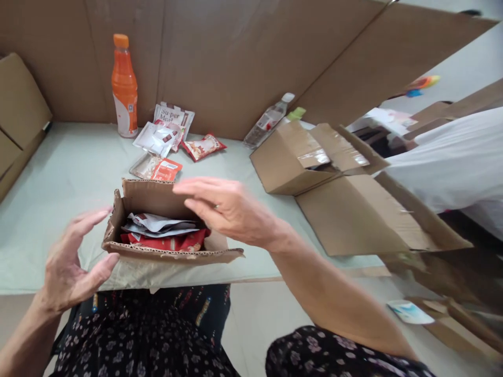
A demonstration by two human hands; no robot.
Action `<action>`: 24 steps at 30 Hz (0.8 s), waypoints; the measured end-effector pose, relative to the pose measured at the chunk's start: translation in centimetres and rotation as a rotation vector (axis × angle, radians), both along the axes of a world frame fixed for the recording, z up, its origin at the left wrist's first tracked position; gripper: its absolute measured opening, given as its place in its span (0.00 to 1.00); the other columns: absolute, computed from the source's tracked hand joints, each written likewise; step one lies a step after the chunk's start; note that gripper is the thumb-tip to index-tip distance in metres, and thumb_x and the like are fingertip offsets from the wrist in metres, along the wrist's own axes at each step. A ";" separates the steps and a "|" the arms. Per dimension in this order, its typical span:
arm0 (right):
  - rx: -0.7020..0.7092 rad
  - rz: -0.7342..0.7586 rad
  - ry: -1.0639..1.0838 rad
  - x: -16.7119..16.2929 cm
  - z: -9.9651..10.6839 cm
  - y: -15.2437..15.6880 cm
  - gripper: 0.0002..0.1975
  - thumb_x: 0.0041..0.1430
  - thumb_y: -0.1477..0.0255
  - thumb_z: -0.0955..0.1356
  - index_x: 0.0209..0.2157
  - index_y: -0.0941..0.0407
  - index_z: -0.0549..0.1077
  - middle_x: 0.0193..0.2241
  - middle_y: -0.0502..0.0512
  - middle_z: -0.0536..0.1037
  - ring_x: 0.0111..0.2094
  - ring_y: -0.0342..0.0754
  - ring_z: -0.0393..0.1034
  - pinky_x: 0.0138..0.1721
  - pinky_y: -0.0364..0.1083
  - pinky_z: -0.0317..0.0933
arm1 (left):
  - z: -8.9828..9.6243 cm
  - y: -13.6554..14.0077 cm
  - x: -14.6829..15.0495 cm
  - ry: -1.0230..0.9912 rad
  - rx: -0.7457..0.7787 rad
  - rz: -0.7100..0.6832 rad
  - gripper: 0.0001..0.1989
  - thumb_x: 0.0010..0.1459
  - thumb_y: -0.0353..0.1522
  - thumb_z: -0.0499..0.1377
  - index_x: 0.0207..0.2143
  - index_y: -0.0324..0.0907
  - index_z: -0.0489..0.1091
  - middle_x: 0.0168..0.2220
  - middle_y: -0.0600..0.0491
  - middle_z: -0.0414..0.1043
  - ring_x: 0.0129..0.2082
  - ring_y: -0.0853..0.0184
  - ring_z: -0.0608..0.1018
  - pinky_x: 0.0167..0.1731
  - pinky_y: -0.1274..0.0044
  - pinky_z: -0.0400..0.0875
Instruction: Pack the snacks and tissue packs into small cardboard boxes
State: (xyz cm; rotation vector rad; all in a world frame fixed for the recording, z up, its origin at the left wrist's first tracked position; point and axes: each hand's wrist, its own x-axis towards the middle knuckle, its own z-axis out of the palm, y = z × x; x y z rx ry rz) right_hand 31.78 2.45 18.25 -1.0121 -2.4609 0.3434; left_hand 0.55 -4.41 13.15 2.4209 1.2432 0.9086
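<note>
A small open cardboard box [149,192] sits near the table's front edge, with silver-white sachets [163,224] lying over a red packet [173,242] inside it. My left hand [74,256] is beside the box's left end, thumb and fingers spread apart and nothing between them. Over the right part of the box is my right hand [226,207], slightly blurred, its fingers stretched out to the left and holding nothing visible. It hides part of the box's back wall and right end. Whether either hand touches the cardboard I cannot tell.
Behind the box lie a clear-and-orange packet [157,167], white sachets [159,139] and a red snack packet [204,146]. An orange drink bottle [124,89] stands against the cardboard wall [212,63]. To the right are a leaning clear bottle [269,123] and larger cardboard boxes [346,214], near a person's white clothing.
</note>
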 end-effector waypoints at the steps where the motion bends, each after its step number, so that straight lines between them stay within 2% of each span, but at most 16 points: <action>1: 0.080 -0.059 0.043 0.2 0.0 0.1 0.16 0.71 0.74 0.62 0.53 0.53 0.78 0.58 0.59 0.79 0.59 0.55 0.72 0.63 0.59 0.65 | -0.2 0.1 0.4 -0.060 0.014 -0.009 0.29 0.67 0.31 0.57 0.68 0.50 0.55 0.65 0.45 0.67 0.65 0.53 0.71 0.64 0.56 0.71; 3: 0.152 -0.138 0.038 0.5 -0.4 0.4 0.15 0.69 0.75 0.65 0.51 0.54 0.79 0.60 0.60 0.77 0.61 0.58 0.70 0.63 0.62 0.63 | -0.6 0.4 1.5 -0.132 0.057 -0.033 0.19 0.67 0.29 0.57 0.59 0.48 0.66 0.55 0.47 0.77 0.58 0.56 0.77 0.59 0.60 0.76; 5: 0.072 -0.145 0.000 0.8 -1.0 0.8 0.15 0.68 0.74 0.66 0.53 0.54 0.78 0.58 0.60 0.79 0.57 0.58 0.74 0.59 0.59 0.67 | -0.9 0.8 2.3 -0.104 0.059 -0.034 0.14 0.68 0.28 0.57 0.54 0.47 0.70 0.50 0.49 0.79 0.55 0.58 0.79 0.56 0.63 0.77; 9: -0.180 -0.057 0.055 1.9 -1.1 0.2 0.18 0.76 0.65 0.61 0.57 0.55 0.76 0.49 0.57 0.84 0.47 0.50 0.80 0.51 0.49 0.71 | -1.6 1.4 2.7 -0.083 0.052 0.161 0.22 0.68 0.31 0.59 0.63 0.48 0.64 0.53 0.50 0.77 0.53 0.60 0.80 0.55 0.66 0.77; 12: -0.190 0.084 0.068 2.8 -1.4 -1.4 0.25 0.78 0.58 0.56 0.55 0.57 0.77 0.51 0.59 0.83 0.53 0.51 0.78 0.55 0.50 0.70 | -2.0 1.8 2.8 -0.077 0.117 0.211 0.26 0.67 0.34 0.61 0.66 0.49 0.61 0.61 0.46 0.70 0.60 0.56 0.76 0.59 0.62 0.75; 15: -0.110 0.087 0.027 3.2 -3.2 -3.1 0.27 0.76 0.55 0.59 0.60 0.60 0.73 0.59 0.65 0.78 0.64 0.56 0.70 0.62 0.57 0.65 | -2.3 2.2 3.0 -0.047 0.127 0.157 0.20 0.68 0.31 0.59 0.61 0.49 0.67 0.66 0.45 0.66 0.64 0.54 0.73 0.60 0.60 0.74; 18: -0.016 0.075 -0.006 3.8 -5.6 -4.2 0.32 0.72 0.53 0.64 0.65 0.62 0.68 0.65 0.70 0.71 0.70 0.59 0.60 0.67 0.63 0.59 | -2.5 2.6 3.1 -0.017 0.148 0.072 0.14 0.69 0.26 0.56 0.54 0.48 0.72 0.61 0.48 0.72 0.65 0.54 0.72 0.62 0.59 0.72; 21: 0.017 0.066 -0.056 4.9 -6.9 -4.4 0.37 0.67 0.47 0.66 0.68 0.57 0.66 0.69 0.68 0.65 0.73 0.62 0.52 0.70 0.67 0.52 | -2.7 2.9 2.8 -0.023 0.168 0.050 0.14 0.68 0.25 0.56 0.52 0.47 0.73 0.59 0.48 0.74 0.65 0.54 0.72 0.62 0.58 0.72; 24: -0.002 0.034 -0.124 5.4 -6.7 -3.9 0.40 0.62 0.44 0.69 0.69 0.49 0.65 0.74 0.63 0.56 0.75 0.64 0.43 0.71 0.69 0.46 | -2.7 3.0 2.5 -0.038 0.161 0.040 0.15 0.68 0.26 0.56 0.53 0.48 0.74 0.59 0.48 0.75 0.65 0.53 0.72 0.62 0.56 0.72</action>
